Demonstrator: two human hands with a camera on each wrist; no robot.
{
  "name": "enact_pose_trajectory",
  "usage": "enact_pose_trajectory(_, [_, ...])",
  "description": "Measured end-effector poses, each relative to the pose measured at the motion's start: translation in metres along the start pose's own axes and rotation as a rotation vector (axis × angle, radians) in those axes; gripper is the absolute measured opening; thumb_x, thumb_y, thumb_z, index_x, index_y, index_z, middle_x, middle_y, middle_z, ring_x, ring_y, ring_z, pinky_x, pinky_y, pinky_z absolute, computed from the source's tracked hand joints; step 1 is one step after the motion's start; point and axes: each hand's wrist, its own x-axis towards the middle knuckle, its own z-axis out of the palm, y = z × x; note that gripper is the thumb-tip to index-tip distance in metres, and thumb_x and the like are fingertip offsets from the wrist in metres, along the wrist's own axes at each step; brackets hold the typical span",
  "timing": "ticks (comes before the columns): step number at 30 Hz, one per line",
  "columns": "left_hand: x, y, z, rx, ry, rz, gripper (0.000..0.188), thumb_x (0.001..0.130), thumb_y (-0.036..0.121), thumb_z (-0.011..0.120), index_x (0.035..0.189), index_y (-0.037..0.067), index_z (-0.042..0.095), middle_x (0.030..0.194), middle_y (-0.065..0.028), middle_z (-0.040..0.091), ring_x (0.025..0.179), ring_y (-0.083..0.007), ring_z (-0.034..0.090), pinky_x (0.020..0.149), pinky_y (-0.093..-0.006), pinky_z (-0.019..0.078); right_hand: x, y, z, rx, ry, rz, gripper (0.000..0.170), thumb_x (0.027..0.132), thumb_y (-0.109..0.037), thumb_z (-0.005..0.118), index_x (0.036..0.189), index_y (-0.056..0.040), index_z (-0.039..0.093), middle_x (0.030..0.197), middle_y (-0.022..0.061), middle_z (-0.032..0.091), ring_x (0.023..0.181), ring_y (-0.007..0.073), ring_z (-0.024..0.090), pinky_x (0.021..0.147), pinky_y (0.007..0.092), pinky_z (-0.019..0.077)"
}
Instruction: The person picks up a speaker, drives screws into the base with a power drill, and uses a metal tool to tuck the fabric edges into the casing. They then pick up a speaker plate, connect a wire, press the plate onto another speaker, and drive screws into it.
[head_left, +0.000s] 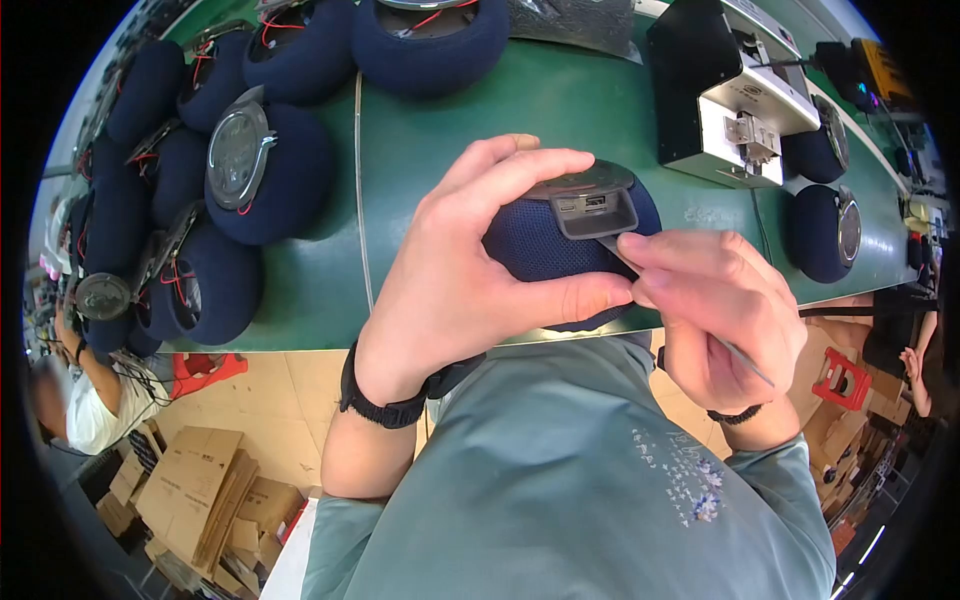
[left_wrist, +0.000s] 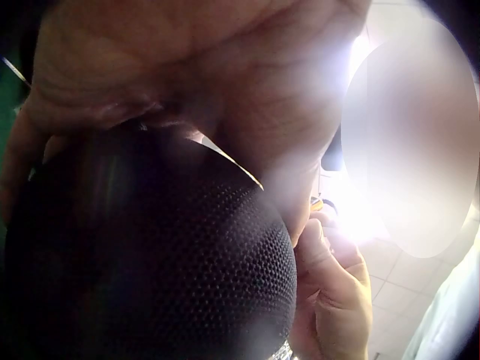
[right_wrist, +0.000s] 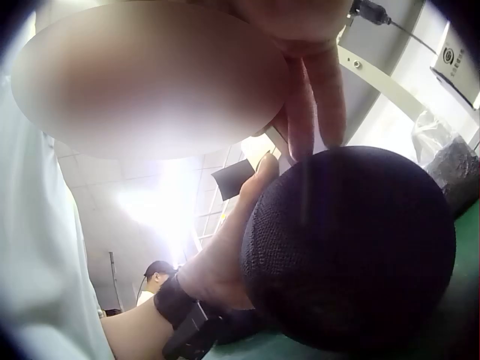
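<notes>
A round speaker (head_left: 545, 240) covered in navy mesh is held over the near edge of the green table. My left hand (head_left: 450, 260) grips it from the left, fingers over its dark top disc and thumb along the near side. Toward the right, its grey-framed port recess (head_left: 598, 213) faces up. My right hand (head_left: 725, 300) pinches a thin metal tool (head_left: 742, 362), its tip at the recess's lower edge; its exact kind is hidden by the fingers. In the right wrist view, two right-hand fingers (right_wrist: 328, 105) reach the mesh of the speaker (right_wrist: 352, 247).
Several navy speaker shells (head_left: 290, 170) with loose red wires crowd the table's left side. A black and white metal fixture (head_left: 720, 90) stands at the back right, near two more speakers (head_left: 822, 235). Behind lies a grey plastic bag (head_left: 575, 25). Flattened cartons (head_left: 195, 490) are on the floor.
</notes>
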Motion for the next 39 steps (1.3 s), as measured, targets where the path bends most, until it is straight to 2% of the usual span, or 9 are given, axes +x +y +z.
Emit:
enact_pose_trajectory(4, [0.001, 0.004, -0.002, 0.050, -0.025, -0.001, 0.098, 0.060, 0.034, 0.110, 0.146, 0.006, 0.071, 0.144, -0.0172, 0.067, 0.141, -0.0330, 0.061, 0.118, -0.0445, 0.0486, 0.002, -0.002, -0.004, 0.049, -0.012, 0.096, 0.038, 0.068, 0.015, 0.080, 0.104, 0.0048, 0.077, 0.101, 0.0207, 0.080, 0.083, 0.0343, 0.077, 0.072, 0.0390, 0.0640])
enact_pose_trajectory(6, [0.000, 0.004, -0.005, 0.074, -0.039, 0.034, 0.104, 0.057, 0.036, 0.111, 0.147, 0.007, 0.070, 0.145, -0.0169, 0.067, 0.143, -0.0337, 0.060, 0.119, -0.0454, 0.0483, 0.001, -0.006, -0.008, 0.014, -0.111, 0.088, 0.033, 0.085, 0.023, 0.071, 0.110, 0.0025, 0.071, 0.108, 0.0240, 0.080, 0.090, 0.0320, 0.079, 0.079, 0.0399, 0.0634])
enact_pose_trajectory(8, [0.000, 0.001, -0.008, 0.102, -0.101, 0.088, 0.114, 0.049, 0.039, 0.112, 0.150, 0.008, 0.069, 0.147, -0.0178, 0.066, 0.147, -0.0356, 0.058, 0.120, -0.0473, 0.0477, -0.001, -0.004, -0.001, 0.022, -0.047, 0.091, 0.034, 0.075, 0.019, 0.075, 0.105, 0.0026, 0.075, 0.104, 0.0209, 0.079, 0.086, 0.0321, 0.078, 0.074, 0.0388, 0.0627])
enact_pose_trajectory(9, [-0.001, 0.000, -0.008, 0.103, -0.101, 0.088, 0.114, 0.049, 0.039, 0.112, 0.150, 0.008, 0.069, 0.147, -0.0178, 0.066, 0.147, -0.0356, 0.058, 0.120, -0.0473, 0.0477, -0.001, -0.004, 0.002, 0.034, 0.017, 0.094, 0.037, 0.065, 0.014, 0.079, 0.100, 0.0027, 0.079, 0.100, 0.0177, 0.079, 0.081, 0.0323, 0.076, 0.070, 0.0377, 0.0619])
enact_pose_trajectory(16, [-0.006, -0.002, -0.003, 0.108, -0.079, 0.121, 0.102, 0.051, 0.032, 0.111, 0.143, 0.009, 0.072, 0.147, -0.0220, 0.067, 0.144, -0.0367, 0.062, 0.116, -0.0465, 0.0532, 0.002, -0.010, 0.004, -0.103, -0.033, 0.069, 0.036, 0.064, 0.008, 0.078, 0.099, 0.0010, 0.079, 0.098, 0.0160, 0.078, 0.083, 0.0319, 0.076, 0.069, 0.0373, 0.0615])
enact_pose_trajectory(18, [-0.006, -0.001, -0.004, 0.128, -0.074, 0.125, 0.098, 0.052, 0.030, 0.110, 0.141, 0.009, 0.073, 0.147, -0.0224, 0.067, 0.142, -0.0364, 0.064, 0.114, -0.0458, 0.0546, 0.008, -0.010, -0.006, -0.056, -0.147, 0.113, 0.035, 0.079, 0.022, 0.074, 0.108, 0.0020, 0.074, 0.103, 0.0189, 0.078, 0.090, 0.0315, 0.078, 0.075, 0.0398, 0.0632])
enact_pose_trajectory(21, [-0.004, -0.003, -0.005, 0.148, -0.049, 0.134, 0.097, 0.053, 0.029, 0.109, 0.141, 0.009, 0.074, 0.148, -0.0231, 0.067, 0.142, -0.0363, 0.066, 0.113, -0.0451, 0.0560, -0.006, -0.008, -0.004, 0.091, 0.050, 0.196, 0.035, 0.067, 0.013, 0.079, 0.100, 0.0006, 0.079, 0.098, 0.0154, 0.077, 0.082, 0.0305, 0.076, 0.069, 0.0373, 0.0617])
enact_pose_trajectory(35, [-0.005, -0.001, -0.003, 0.182, -0.059, 0.120, 0.098, 0.052, 0.029, 0.109, 0.141, 0.007, 0.075, 0.155, -0.0268, 0.063, 0.142, -0.0405, 0.067, 0.112, -0.0467, 0.0573, 0.004, -0.005, -0.004, -0.075, -0.065, 0.118, 0.037, 0.063, 0.011, 0.080, 0.099, -0.0018, 0.081, 0.093, 0.0119, 0.076, 0.077, 0.0285, 0.075, 0.064, 0.0364, 0.0586])
enact_pose_trajectory(39, [-0.004, -0.001, -0.003, 0.193, -0.052, 0.144, 0.098, 0.053, 0.029, 0.109, 0.142, 0.009, 0.075, 0.156, -0.0269, 0.062, 0.141, -0.0404, 0.067, 0.112, -0.0466, 0.0571, -0.005, -0.006, 0.000, 0.117, 0.041, 0.212, 0.034, 0.065, 0.006, 0.082, 0.098, -0.0035, 0.081, 0.094, 0.0098, 0.077, 0.078, 0.0280, 0.076, 0.065, 0.0362, 0.0599])
